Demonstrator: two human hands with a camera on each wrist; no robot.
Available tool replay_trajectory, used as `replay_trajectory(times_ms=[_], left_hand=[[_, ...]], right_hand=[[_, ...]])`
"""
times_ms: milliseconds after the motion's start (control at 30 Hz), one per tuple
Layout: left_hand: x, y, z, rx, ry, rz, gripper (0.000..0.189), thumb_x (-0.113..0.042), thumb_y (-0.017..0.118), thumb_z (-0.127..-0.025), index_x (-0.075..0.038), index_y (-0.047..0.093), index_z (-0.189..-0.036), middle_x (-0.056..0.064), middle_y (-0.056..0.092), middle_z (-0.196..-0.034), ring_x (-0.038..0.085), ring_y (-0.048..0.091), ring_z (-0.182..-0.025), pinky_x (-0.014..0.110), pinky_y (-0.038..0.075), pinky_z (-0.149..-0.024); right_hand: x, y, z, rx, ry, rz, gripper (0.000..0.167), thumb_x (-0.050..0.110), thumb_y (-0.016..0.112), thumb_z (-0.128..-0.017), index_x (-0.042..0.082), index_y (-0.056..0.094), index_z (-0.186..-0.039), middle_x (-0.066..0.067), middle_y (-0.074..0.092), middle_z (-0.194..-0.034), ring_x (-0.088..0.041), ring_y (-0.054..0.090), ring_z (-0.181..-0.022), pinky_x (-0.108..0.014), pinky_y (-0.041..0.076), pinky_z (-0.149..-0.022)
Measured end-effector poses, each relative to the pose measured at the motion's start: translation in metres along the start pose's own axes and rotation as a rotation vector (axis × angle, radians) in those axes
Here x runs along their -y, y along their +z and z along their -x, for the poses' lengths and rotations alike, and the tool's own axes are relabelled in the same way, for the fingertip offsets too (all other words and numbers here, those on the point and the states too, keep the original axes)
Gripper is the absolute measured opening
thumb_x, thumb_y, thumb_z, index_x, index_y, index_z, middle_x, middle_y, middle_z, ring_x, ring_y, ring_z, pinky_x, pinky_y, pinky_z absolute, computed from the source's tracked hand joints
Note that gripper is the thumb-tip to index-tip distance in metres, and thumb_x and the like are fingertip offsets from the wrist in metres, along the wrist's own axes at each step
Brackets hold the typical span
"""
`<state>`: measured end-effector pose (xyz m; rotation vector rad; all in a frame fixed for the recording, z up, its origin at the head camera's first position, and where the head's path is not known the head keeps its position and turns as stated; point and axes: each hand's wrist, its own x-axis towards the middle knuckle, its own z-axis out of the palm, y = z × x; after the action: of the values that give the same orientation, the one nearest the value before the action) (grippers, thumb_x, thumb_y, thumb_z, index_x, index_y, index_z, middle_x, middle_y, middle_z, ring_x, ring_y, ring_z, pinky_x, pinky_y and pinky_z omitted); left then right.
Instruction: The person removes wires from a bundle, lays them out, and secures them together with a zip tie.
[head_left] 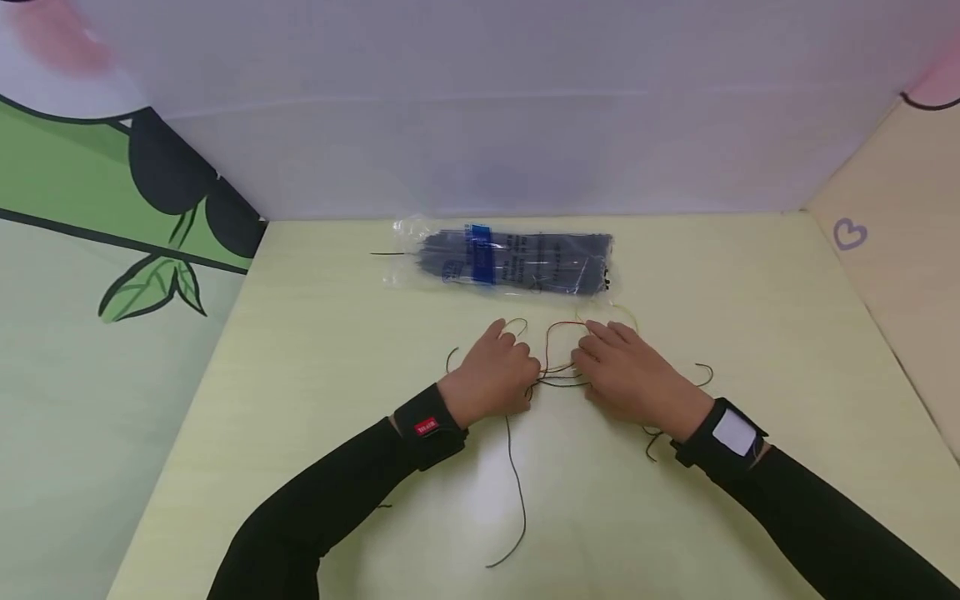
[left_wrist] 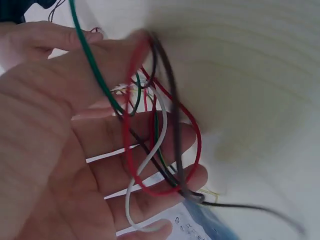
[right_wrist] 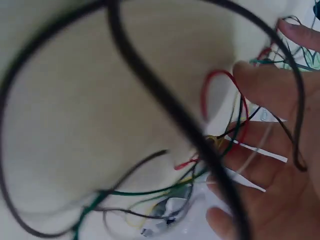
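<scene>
A tangle of thin coloured wires [head_left: 561, 377] lies between the two hands on the pale tabletop. Red, green, white and dark strands are visible, with some yellow. On the left side, the left hand [head_left: 491, 372] holds part of the bundle with bent fingers; in the left wrist view a red loop [left_wrist: 199, 145] and a white strand [left_wrist: 162, 117] cross its fingers. Facing it, the right hand [head_left: 637, 375] holds the other side, with a red loop [right_wrist: 216, 73] by its thumb. The exact pinch points are partly hidden. Loose dark ends stick out around both hands.
Behind the hands lies a clear plastic bag [head_left: 540, 260] of dark, thin strips with a blue label. One long dark wire [head_left: 519, 492] trails toward the front. A white wall [head_left: 480, 158] bounds the table [head_left: 750, 275] at the back.
</scene>
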<state>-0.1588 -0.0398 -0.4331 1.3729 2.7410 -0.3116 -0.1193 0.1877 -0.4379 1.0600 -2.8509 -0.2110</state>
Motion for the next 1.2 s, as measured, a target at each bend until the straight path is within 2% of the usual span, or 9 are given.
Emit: replay_trajectory(times_ms=[167, 300, 433, 567, 900, 967, 1067, 1133, 1200], left_hand=[[0.001, 0.003, 0.006, -0.082, 0.019, -0.012, 0.019, -0.021, 0.055, -0.098, -0.019, 0.073, -0.093, 0.003, 0.071, -0.086, 0.028, 0.067, -0.084, 0.052, 0.040, -0.109], [0.004, 0.008, 0.009, -0.120, 0.018, -0.037, 0.020, -0.010, 0.056, -0.096, -0.020, 0.073, -0.091, 0.003, 0.071, -0.086, 0.026, 0.067, -0.082, 0.048, 0.044, -0.104], [0.011, 0.015, 0.011, -0.153, 0.023, -0.054, 0.025, -0.002, 0.061, -0.090, -0.021, 0.073, -0.080, 0.002, 0.069, -0.078, 0.021, 0.064, -0.072, 0.038, 0.051, -0.082], [0.018, 0.017, 0.014, -0.198, 0.054, -0.059, 0.029, 0.005, 0.064, -0.083, -0.020, 0.072, -0.071, 0.002, 0.067, -0.068, 0.017, 0.060, -0.063, 0.034, 0.047, -0.062], [0.032, 0.016, 0.023, -0.213, 0.037, -0.069, 0.028, 0.007, 0.064, -0.082, -0.017, 0.071, -0.071, 0.002, 0.066, -0.067, 0.018, 0.059, -0.062, 0.032, 0.047, -0.063], [0.033, 0.017, 0.024, -0.202, 0.031, -0.018, 0.026, 0.007, 0.064, -0.083, -0.017, 0.072, -0.076, 0.003, 0.066, -0.070, 0.020, 0.060, -0.063, 0.035, 0.048, -0.063], [0.034, 0.018, 0.024, -0.180, 0.015, 0.078, 0.023, 0.006, 0.063, -0.086, -0.016, 0.072, -0.083, 0.004, 0.065, -0.075, 0.021, 0.061, -0.066, 0.038, 0.048, -0.065], [0.035, 0.018, 0.023, -0.167, 0.005, 0.119, 0.023, 0.005, 0.063, -0.087, -0.015, 0.072, -0.086, 0.005, 0.064, -0.077, 0.022, 0.061, -0.068, 0.040, 0.048, -0.067], [0.035, 0.017, 0.024, -0.171, 0.004, 0.118, 0.023, 0.005, 0.063, -0.088, -0.015, 0.073, -0.086, 0.005, 0.063, -0.078, 0.023, 0.061, -0.069, 0.040, 0.048, -0.068]], right_hand=[[0.000, 0.011, 0.012, -0.050, 0.020, 0.044, 0.031, 0.026, 0.070, -0.090, 0.005, 0.061, -0.110, -0.014, 0.057, -0.109, -0.040, 0.048, -0.130, -0.058, 0.034, -0.109], [-0.002, 0.015, 0.017, -0.038, 0.034, 0.046, 0.017, 0.011, 0.061, -0.094, 0.005, 0.058, -0.110, -0.012, 0.053, -0.105, -0.038, 0.046, -0.127, -0.059, 0.030, -0.110], [-0.011, 0.016, 0.025, 0.016, 0.065, 0.009, 0.024, 0.008, 0.062, -0.094, 0.006, 0.057, -0.117, -0.010, 0.053, -0.108, -0.034, 0.050, -0.119, -0.055, 0.034, -0.104], [-0.023, 0.017, 0.035, 0.031, 0.101, -0.032, 0.032, 0.007, 0.065, -0.091, 0.007, 0.056, -0.122, -0.010, 0.056, -0.113, -0.035, 0.057, -0.110, -0.051, 0.041, -0.092], [-0.047, 0.018, 0.056, -0.009, 0.170, -0.100, 0.028, 0.011, 0.073, -0.086, 0.010, 0.065, -0.113, -0.007, 0.056, -0.092, -0.024, 0.052, -0.079, -0.039, 0.039, -0.066], [-0.048, 0.015, 0.059, 0.000, 0.183, -0.147, 0.038, 0.020, 0.076, -0.085, 0.012, 0.064, -0.119, -0.007, 0.058, -0.098, -0.023, 0.054, -0.084, -0.041, 0.041, -0.069], [-0.041, 0.002, 0.059, 0.056, 0.224, -0.231, 0.067, 0.046, 0.078, -0.079, 0.015, 0.056, -0.133, -0.012, 0.057, -0.122, -0.030, 0.056, -0.103, -0.050, 0.043, -0.081], [-0.033, -0.012, 0.054, 0.097, 0.265, -0.264, 0.083, 0.060, 0.075, -0.076, 0.018, 0.049, -0.142, -0.014, 0.045, -0.143, -0.037, 0.049, -0.123, -0.058, 0.036, -0.094], [-0.022, -0.027, 0.046, 0.070, 0.281, -0.249, 0.088, 0.067, 0.070, -0.076, 0.018, 0.045, -0.145, -0.017, 0.035, -0.152, -0.043, 0.043, -0.130, -0.063, 0.033, -0.098]])
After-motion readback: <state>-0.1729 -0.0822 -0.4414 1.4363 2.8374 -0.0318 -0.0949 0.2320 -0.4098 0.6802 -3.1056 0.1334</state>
